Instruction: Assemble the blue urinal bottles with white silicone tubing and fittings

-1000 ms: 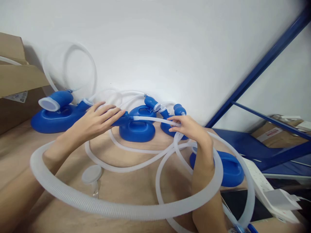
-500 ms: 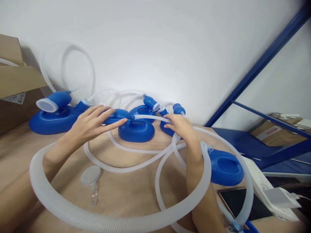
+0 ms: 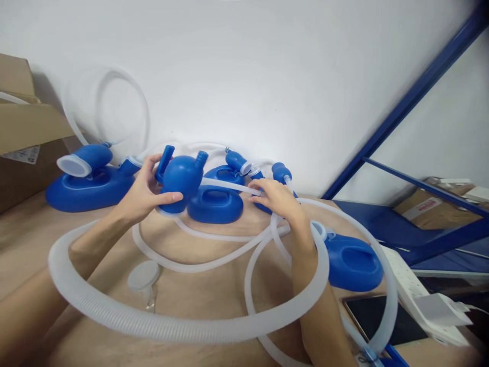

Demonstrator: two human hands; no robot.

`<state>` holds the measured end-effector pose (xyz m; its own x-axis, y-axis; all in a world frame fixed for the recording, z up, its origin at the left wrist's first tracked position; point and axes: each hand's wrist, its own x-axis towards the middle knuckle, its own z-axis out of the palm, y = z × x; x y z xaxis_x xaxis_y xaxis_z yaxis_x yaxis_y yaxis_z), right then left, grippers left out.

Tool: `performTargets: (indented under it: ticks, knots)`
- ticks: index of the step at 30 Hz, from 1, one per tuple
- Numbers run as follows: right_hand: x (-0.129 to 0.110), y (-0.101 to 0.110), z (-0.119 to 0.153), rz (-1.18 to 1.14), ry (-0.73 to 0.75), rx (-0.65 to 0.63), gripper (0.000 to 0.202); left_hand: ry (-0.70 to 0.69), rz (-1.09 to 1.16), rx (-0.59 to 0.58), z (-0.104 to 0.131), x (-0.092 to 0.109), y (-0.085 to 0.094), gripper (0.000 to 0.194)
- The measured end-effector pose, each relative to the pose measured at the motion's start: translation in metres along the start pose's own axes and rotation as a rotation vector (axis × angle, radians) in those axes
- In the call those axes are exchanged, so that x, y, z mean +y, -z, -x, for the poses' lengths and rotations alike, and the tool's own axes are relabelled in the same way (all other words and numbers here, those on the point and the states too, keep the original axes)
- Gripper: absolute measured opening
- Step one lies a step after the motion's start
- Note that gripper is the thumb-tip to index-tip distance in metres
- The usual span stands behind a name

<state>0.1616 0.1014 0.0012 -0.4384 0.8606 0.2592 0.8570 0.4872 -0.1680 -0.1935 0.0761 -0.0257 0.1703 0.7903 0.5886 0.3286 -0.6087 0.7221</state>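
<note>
Blue fitting (image 3: 182, 176) in left grip, white tube (image 3: 229, 186) in right

Left hand (image 3: 141, 196): clamped on the blue fitting, thumb across its near side, fingers behind. The fitting is raised above the table (image 3: 214, 295), in front of the wall (image 3: 244, 76). Its ribbed spout (image 3: 201, 159) points upward and shows no tube over it.

Right hand (image 3: 280, 198): thumb and fingers together on the white tube, pinching it to the right of the fitting. The tube's far end meets the edge of the fitting in view; whether it touches or passes behind cannot be told.

Step in hand, as judged: two-handed handling of fitting and tube, with the spout exposed. Any joining of the two would call for a steady left grip, a pinch close to the tube's end, and both openings in line. The round body could roll in the fingers under a push.

Surroundings: a centre bottle (image 3: 216, 211) sits just beyond the held parts, a left bottle (image 3: 82, 192) near the cardboard box (image 3: 34, 122), and a right bottle (image 3: 338, 262) beside the right forearm. A wide corrugated hose (image 3: 171, 326) crosses both forearms in view and could snag. A clear disc-topped piece (image 3: 143, 275) lies on the table, inside the hose's curve.
</note>
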Motion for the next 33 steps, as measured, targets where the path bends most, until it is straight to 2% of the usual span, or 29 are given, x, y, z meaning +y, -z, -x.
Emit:
performTargets:
  ticks: [2, 5, 11, 15, 18, 22, 29, 33]
  knots:
    - [-0.008, 0.0, -0.001, -0.034, 0.065, 0.003, 0.022, 0.076, 0.17, -0.046, 0.002, 0.0, -0.007, 0.09]
    - [-0.023, -0.002, -0.004, -0.066, 0.112, 0.001, 0.024, 0.123, 0.221, -0.079, 0.005, 0.0, -0.017, 0.093]
    - [-0.041, -0.003, -0.003, -0.118, 0.092, -0.064, 0.036, 0.079, 0.177, 0.09, 0.006, 0.002, -0.024, 0.091]
    - [-0.042, 0.008, 0.003, -0.207, -0.006, -0.051, 0.036, 0.089, 0.211, 0.092, 0.005, 0.005, -0.023, 0.084]
    - [-0.042, 0.02, 0.012, -0.278, -0.017, -0.068, 0.028, 0.082, 0.238, 0.084, 0.005, 0.007, -0.023, 0.084]
    - [-0.045, 0.03, 0.02, -0.256, -0.04, -0.071, 0.018, 0.072, 0.261, 0.079, 0.006, 0.007, -0.024, 0.083]
    - [-0.052, 0.021, 0.012, -0.219, -0.098, 0.01, 0.019, 0.121, 0.438, 0.02, 0.007, -0.004, -0.021, 0.087]
    - [-0.043, 0.015, 0.007, -0.476, -0.091, 0.08, 0.032, 0.146, 0.524, -0.034, 0.007, -0.011, -0.019, 0.086]
